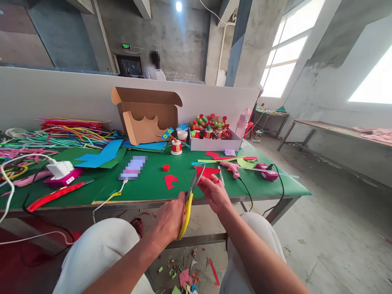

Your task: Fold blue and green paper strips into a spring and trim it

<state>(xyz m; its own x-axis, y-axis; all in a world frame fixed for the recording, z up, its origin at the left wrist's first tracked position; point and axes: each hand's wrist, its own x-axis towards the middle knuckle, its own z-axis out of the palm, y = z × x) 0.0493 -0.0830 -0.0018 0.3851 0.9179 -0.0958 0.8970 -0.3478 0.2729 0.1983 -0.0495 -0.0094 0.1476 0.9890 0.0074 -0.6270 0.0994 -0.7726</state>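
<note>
My left hand (173, 216) grips yellow-handled scissors (187, 212), whose blades are parted and point away from me over the table's front edge. My right hand (216, 194) is closed at the fingertips on a piece of red paper (208, 171), right beside the blades. Whether the blades touch the paper, I cannot tell. A notched red paper scrap (170, 181) and a small red disc (165, 168) lie on the green tabletop to the left. To the right of the paper rests a pink glue gun (231, 168).
A white box (216, 144) of finished paper-cup figures stands at the back, near an open cardboard box (150, 122). Coloured pipe cleaners (70, 130) are heaped at left. A blurred phone (132, 168), power adapters (267, 171) and cables lie about. Paper scraps (185, 277) litter the floor.
</note>
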